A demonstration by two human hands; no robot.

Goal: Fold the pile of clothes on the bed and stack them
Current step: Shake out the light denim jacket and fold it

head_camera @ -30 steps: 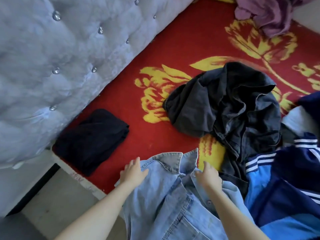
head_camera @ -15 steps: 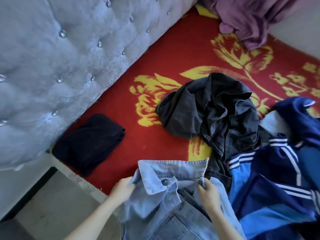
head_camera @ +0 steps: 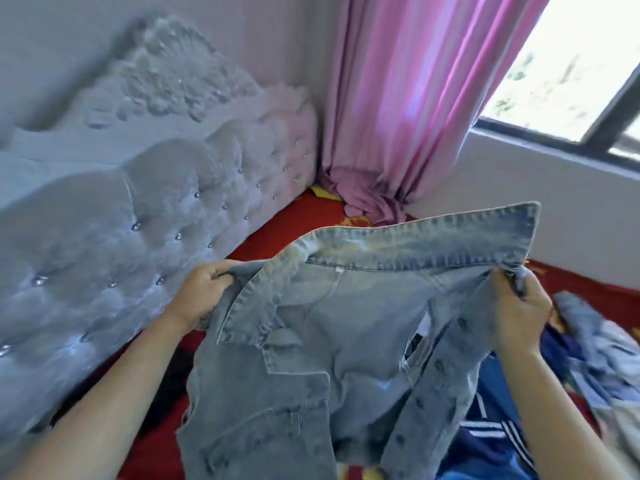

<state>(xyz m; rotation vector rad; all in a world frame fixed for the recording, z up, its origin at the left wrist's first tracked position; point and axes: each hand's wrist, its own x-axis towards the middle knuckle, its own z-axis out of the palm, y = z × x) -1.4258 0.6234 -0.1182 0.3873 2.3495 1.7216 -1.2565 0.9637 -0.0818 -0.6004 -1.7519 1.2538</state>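
Your left hand [head_camera: 204, 292] and right hand [head_camera: 519, 306] each grip the jacket [head_camera: 329, 327] at a shoulder; hold the collar [head_camera: 415, 247] level, then lay it flat on the bed [head_camera: 277, 230].

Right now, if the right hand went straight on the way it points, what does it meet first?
The right hand, gripping the denim jacket, points up and away; past the collar, likely the grey wall under the window. Depth unclear.

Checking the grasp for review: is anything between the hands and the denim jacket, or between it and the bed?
No: the left hand and right hand grip the denim jacket directly. On the red bedspread, below its right side, lies blue striped clothing.
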